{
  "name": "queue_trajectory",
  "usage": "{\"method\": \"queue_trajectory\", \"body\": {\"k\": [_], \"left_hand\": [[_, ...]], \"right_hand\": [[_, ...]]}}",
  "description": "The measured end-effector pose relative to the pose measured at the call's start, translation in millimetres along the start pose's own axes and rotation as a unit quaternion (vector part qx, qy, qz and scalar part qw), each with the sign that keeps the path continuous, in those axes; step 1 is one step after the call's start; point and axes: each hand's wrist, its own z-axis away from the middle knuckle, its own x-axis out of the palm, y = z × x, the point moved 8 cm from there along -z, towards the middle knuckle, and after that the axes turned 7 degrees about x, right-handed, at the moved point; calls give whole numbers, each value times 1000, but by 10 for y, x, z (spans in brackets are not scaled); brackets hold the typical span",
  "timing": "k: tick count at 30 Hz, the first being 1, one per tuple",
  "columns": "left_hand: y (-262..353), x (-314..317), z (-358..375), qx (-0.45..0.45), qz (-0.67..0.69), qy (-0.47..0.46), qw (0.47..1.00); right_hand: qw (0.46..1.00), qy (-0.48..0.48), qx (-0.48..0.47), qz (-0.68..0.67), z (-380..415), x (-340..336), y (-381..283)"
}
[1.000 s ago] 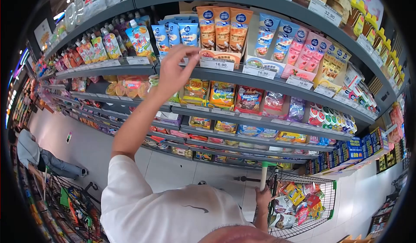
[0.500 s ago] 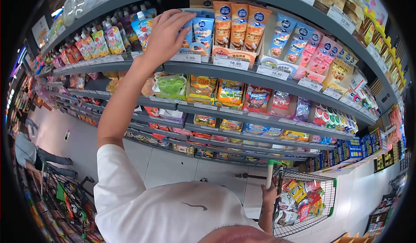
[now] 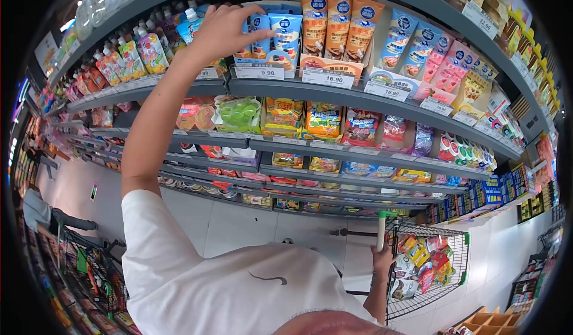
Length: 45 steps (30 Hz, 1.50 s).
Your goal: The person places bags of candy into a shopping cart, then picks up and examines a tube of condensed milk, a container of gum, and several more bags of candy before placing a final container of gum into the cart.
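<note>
My left hand [image 3: 222, 31] reaches over the upper shelf, thumb and fingers spread apart at the blue tubes [image 3: 285, 35] and nothing visibly held. Its thumb lies across the front of the tubes, while some fingertips are hidden behind them. Orange tubes [image 3: 338, 27] stand just to the right, and spouted pouches [image 3: 153, 51] to the left. Low on the right, my right hand [image 3: 382, 258] is wrapped round the handle of a shopping cart [image 3: 467, 257]. Colourful snack packs [image 3: 418, 254] lie in the cart.
Price tags line the shelf edge [image 3: 256, 88]. Lower shelves hold bagged sweets [image 3: 322, 120]. At the lower left, another person [image 3: 37, 209] stands by a second cart [image 3: 74, 263]. Blue boxes [image 3: 489, 194] are stacked at the right.
The shelf view has shifted slightly. My left hand has opened wider, its thumb now stretched right across the blue tubes. My right hand still holds the cart handle.
</note>
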Motion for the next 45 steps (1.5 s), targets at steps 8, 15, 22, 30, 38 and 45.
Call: {"method": "queue_trajectory", "body": {"k": [8, 15, 22, 30, 38, 45], "left_hand": [[-52, -1, -50, -43, 81, -26, 995], [55, -493, 24, 62, 154, 221, 961], [362, -756, 601, 151, 322, 314, 880], [1096, 130, 932, -57, 865, 160, 472], [1995, 563, 1083, -111, 955, 93, 258], [2344, 754, 1164, -134, 965, 67, 217]], "right_hand": [[1000, -8, 11, 23, 6, 20, 25], [998, 41, -6, 39, -63, 123, 211], [989, 46, -16, 141, 67, -76, -121], [979, 161, -129, -7, 299, -308, -1019], [832, -187, -214, -477, 923, -575, -2745], [668, -259, -275, -641, 1369, -953, -3355]]}}
